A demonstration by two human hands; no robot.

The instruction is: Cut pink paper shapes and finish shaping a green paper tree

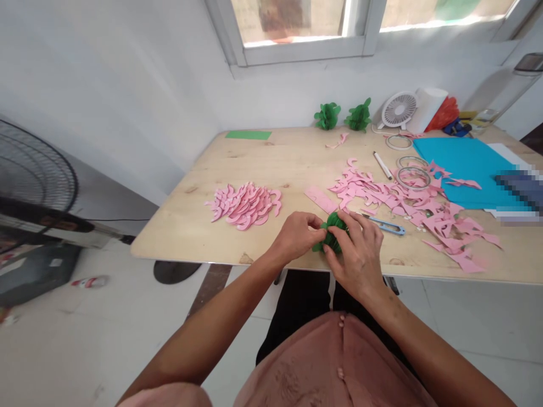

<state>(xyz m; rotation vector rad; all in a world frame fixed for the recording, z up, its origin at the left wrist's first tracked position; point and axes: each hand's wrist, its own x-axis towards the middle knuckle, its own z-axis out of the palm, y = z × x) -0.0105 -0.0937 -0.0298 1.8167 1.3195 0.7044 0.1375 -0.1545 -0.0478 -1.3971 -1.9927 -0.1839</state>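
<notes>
At the table's front edge a green folded-paper figure (335,221) with many layers stands between my hands. My left hand (298,236) pinches it at its left side, thumb and forefinger together. Curled around its right side is my right hand (360,254), fingers bent onto the layers. The fingers cover much of the paper. A light-blue utility knife (387,225) lies just beyond my right hand. Behind the figure is a pink paper strip (321,199). Left of my hands sits a pile of curved pink paper cut-outs (248,204).
Two similar green paper figures (327,116) stand by the wall, near a small white fan (399,110). Pink scraps (449,223), tape rolls (413,177), a marker (382,165) and blue sheets (470,169) cover the right. A green strip (248,135) lies at the back left.
</notes>
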